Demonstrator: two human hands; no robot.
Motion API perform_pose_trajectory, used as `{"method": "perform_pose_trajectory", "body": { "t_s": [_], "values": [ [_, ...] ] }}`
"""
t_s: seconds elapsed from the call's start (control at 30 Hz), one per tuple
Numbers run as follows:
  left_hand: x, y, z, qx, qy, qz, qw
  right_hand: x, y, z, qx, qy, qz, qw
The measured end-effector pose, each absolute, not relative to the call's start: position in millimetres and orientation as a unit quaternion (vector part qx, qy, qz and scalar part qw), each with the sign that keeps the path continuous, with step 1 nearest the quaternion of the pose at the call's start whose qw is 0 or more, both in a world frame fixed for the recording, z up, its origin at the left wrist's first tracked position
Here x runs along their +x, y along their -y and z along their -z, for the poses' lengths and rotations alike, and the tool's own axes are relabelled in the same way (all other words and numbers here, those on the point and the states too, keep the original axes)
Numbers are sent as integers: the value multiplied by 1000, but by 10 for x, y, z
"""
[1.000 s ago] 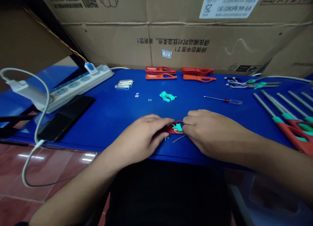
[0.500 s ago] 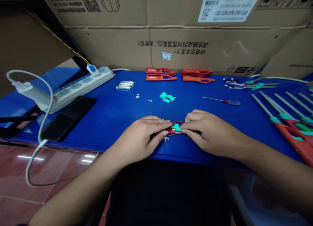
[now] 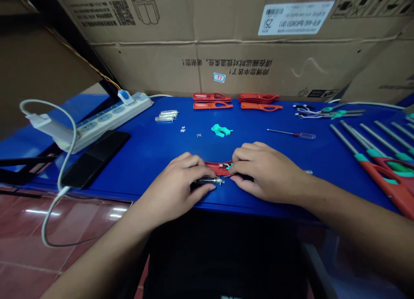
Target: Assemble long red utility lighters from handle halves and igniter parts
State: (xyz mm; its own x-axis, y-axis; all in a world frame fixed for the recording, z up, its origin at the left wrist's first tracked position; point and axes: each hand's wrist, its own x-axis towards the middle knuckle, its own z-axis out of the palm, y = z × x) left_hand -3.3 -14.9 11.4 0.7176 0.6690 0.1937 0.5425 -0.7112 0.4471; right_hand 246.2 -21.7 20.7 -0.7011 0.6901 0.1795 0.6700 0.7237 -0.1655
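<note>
We see the left hand (image 3: 179,178) pinching a clear tube (image 3: 208,180), fingers barely parted, at 7 o'clock of the red case (image 3: 214,167). Right hand (image 3: 263,171) curls at the case's 3 o'clock (gap, hold hidden; can't tell).

Blue tabletop (image 3: 145,152), phone (image 3: 97,158), power strip (image 3: 106,121), 1 screwdriver (image 3: 304,135), green plastic part (image 3: 221,131), clear tubes (image 3: 166,115), orange shells (image 3: 207,105)

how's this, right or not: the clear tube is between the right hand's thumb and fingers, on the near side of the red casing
Wrong hand: the head view shows the clear tube between the thumb and fingers of the left hand, on the near side of the red casing.
</note>
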Motion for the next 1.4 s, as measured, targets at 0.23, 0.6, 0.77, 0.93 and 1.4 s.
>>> {"method": "perform_pose_trajectory", "body": {
  "t_s": [0.23, 0.6, 0.77, 0.93, 1.4],
  "values": [
    [-11, 152, -114, 901, -341, -183, 199, 2508, 229, -112, -373, 909, -76, 170],
    [35, 168, -84, 890, -346, -207, 215, 2523, 233, -73, -365, 903, -107, 199],
    [31, 207, -88, 898, -335, -188, 214, 2523, 218, -64, -357, 905, -113, 203],
    [42, 224, -87, 897, -330, -212, 205, 2527, 219, -63, -357, 905, -112, 203],
    [97, 185, -62, 892, -330, -258, 171, 2530, 230, -91, -363, 899, -106, 222]
  ]
}}
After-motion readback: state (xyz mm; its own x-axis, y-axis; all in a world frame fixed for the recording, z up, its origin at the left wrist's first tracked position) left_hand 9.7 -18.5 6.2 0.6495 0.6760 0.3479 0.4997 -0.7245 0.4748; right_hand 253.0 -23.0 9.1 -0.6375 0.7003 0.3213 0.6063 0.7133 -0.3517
